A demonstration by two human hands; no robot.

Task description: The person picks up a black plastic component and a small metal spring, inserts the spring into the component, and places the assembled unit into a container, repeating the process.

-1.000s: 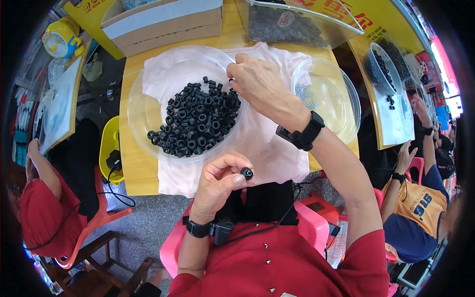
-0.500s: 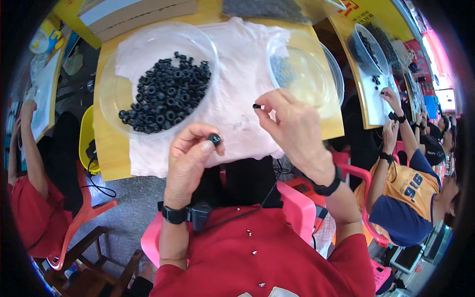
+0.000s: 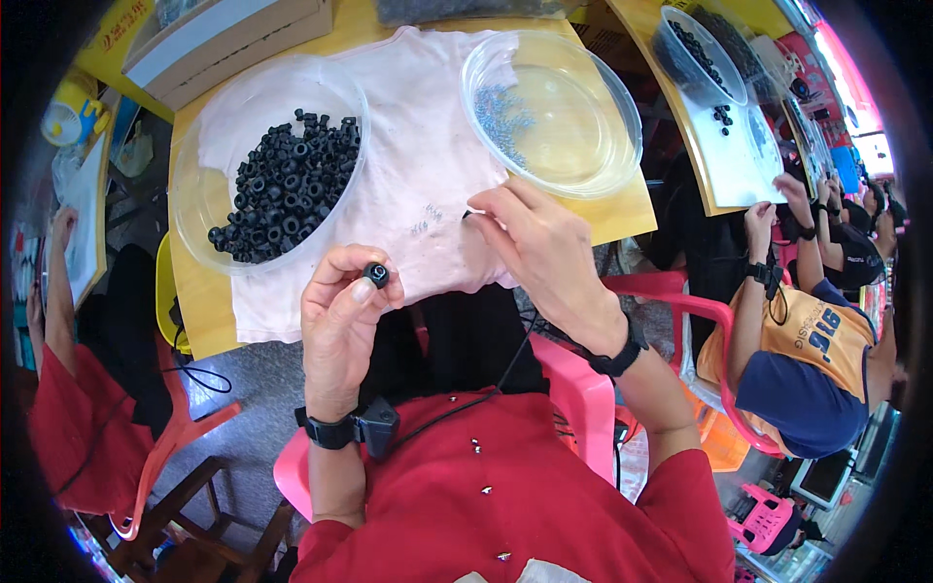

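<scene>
My left hand [image 3: 338,316] pinches a small round black plastic part [image 3: 376,275] between thumb and fingers, in front of the table edge. A pale ring shows in its facing end. My right hand [image 3: 539,248] hovers over the pink cloth [image 3: 413,146], thumb and forefinger closed on a thin dark-tipped piece [image 3: 467,214] too small to name. Next to those fingertips, several tiny silvery pieces [image 3: 425,220] lie loose on the cloth. On the left, a wide clear tub [image 3: 348,83] holds a heap of black ring-shaped parts [image 3: 292,185]. Tiny bluish pieces [image 3: 501,121] lie in another clear tub [image 3: 622,107] at right.
A cardboard box [image 3: 228,49] stands at the table's back left. Pink chair arms [image 3: 573,389] flank me. On my right a co-worker in an orange and blue shirt [image 3: 812,340] sits at another table; a red-sleeved person [image 3: 87,428] is on the left.
The view has shifted, so the tubs appear further left. The black part in my left hand now turns its ringed end into view. My right fingertips are now beside the loose silvery pieces.
</scene>
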